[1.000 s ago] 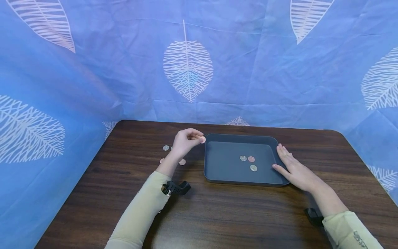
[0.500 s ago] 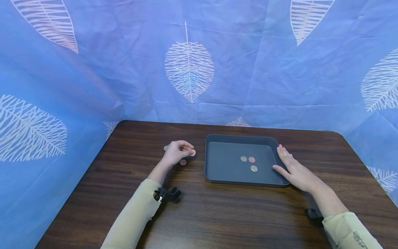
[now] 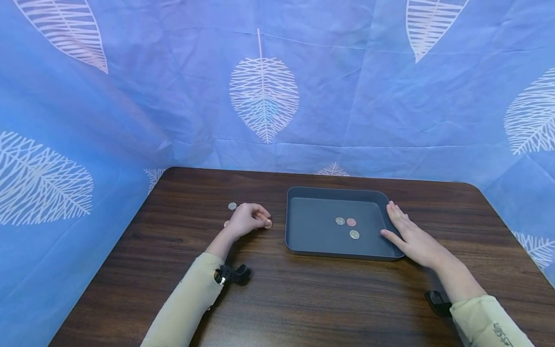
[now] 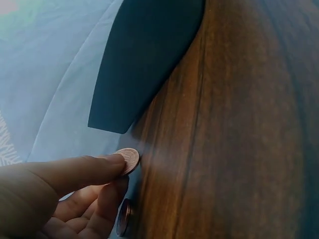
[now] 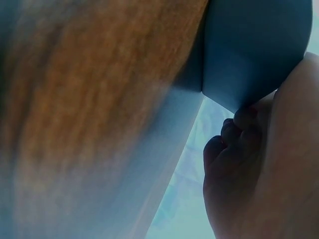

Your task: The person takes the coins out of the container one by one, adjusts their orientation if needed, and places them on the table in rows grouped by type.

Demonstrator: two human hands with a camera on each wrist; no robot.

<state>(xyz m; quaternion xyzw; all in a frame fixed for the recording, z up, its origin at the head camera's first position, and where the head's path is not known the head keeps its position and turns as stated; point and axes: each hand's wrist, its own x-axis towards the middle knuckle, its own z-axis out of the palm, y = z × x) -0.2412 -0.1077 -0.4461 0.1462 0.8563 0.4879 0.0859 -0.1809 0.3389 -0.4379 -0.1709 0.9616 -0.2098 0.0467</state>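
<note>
Beside the tray [image 3: 314, 231], my left hand [image 3: 244, 219] pinches a thin coppery coin [image 4: 132, 157], partly hiding another coin [image 3: 226, 223]; my right hand [image 3: 411, 236], straight-fingered, touches the tray.

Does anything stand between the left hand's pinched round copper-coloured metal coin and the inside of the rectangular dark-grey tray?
Only the raised left wall of the tray stands between its inside and the coin; no loose object is visible there.

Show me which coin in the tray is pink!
The pinkish coin is the right-hand one of the far pair in the tray; the other two coins there look silvery.
</note>
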